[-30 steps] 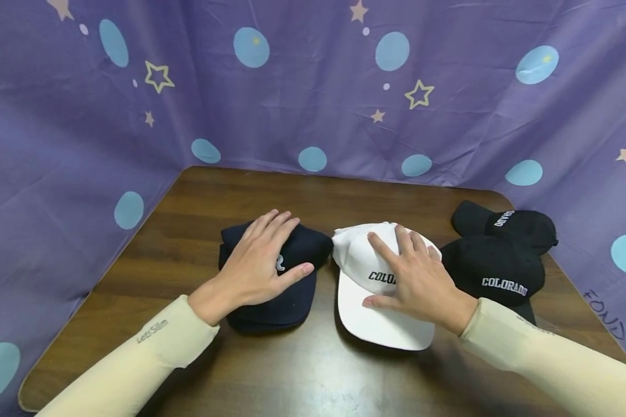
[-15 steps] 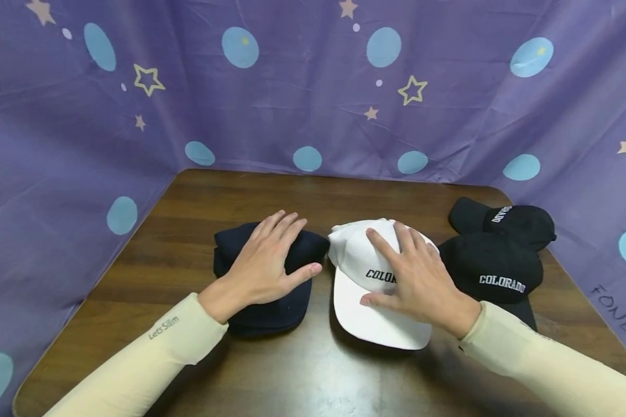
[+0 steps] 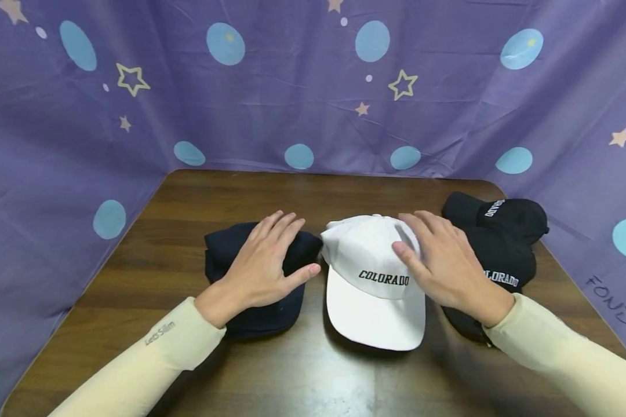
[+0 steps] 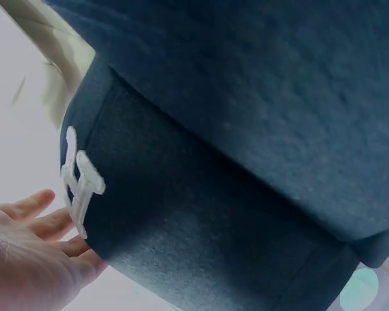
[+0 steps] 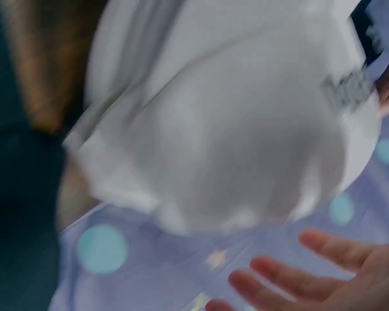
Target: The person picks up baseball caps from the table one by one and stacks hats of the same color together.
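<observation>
In the head view, my left hand (image 3: 263, 266) lies over a navy cap (image 3: 271, 315), its fingers fairly straight and the thumb stretched to the right. The left wrist view shows the navy cloth (image 4: 181, 181) large, with a white embroidered letter (image 4: 81, 184) and my fingertips right at its edge. To the right stands a white cap (image 3: 372, 318) with "COLORADO" on the front, its brim toward me and a dent in the crown's right side. My right hand (image 3: 446, 266) hovers at that side, fingers extended, nothing held. The right wrist view has the fingers apart from the blurred white crown (image 5: 246, 136).
Two black caps with white lettering lie at the right, the nearer one (image 3: 511, 255) partly behind my right hand and the farther one (image 3: 521, 217) beyond it. All rest on a brown wooden table (image 3: 229, 191). A purple curtain (image 3: 313, 87) surrounds the back and sides.
My right hand has come off the white cap and moved right, uncovering its full lettering. My left hand stays over the navy cap. The head view has shifted slightly.
</observation>
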Demonstrator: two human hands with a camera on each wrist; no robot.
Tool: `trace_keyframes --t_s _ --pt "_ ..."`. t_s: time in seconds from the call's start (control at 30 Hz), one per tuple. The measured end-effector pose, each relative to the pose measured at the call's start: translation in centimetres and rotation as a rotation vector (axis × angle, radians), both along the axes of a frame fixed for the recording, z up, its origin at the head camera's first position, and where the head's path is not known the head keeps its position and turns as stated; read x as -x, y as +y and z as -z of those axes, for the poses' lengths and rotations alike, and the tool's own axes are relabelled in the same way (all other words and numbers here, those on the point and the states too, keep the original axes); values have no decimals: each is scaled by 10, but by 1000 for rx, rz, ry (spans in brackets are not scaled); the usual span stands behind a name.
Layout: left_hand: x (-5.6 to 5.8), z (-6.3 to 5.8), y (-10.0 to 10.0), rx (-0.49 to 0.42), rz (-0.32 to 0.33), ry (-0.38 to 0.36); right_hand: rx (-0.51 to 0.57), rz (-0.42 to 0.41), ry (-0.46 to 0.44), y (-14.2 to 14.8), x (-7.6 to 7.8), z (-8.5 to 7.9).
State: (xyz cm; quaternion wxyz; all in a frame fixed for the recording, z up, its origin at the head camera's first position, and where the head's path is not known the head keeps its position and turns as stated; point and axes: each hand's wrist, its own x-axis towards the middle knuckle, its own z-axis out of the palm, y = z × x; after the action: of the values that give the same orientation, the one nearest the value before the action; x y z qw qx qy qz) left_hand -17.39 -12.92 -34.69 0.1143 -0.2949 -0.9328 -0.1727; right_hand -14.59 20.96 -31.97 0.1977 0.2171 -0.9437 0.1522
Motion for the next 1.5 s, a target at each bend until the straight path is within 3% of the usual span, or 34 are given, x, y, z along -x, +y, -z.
trace_keyframes --t_s 0.1,0.27,0.43,0.6,0.87,1.03,1.5 --pt "-1 0 2 -10 8 -7 31 25 -27 25 13 -7" --pt "-3 -1 8 -24 30 -9 7 59 -197 75 38 -15" --pt "-5 -2 14 -29 52 -4 -112 88 -342 113 60 -14" --pt "-5 -1 19 -32 61 -2 -215 99 -428 132 73 -12" --pt "-3 2 23 -26 73 14 -267 160 -562 145 80 -7" --pt "-3 1 24 -25 76 15 -283 162 -600 148 79 -1" --pt "0 3 29 -30 85 18 -258 100 -623 152 71 8"
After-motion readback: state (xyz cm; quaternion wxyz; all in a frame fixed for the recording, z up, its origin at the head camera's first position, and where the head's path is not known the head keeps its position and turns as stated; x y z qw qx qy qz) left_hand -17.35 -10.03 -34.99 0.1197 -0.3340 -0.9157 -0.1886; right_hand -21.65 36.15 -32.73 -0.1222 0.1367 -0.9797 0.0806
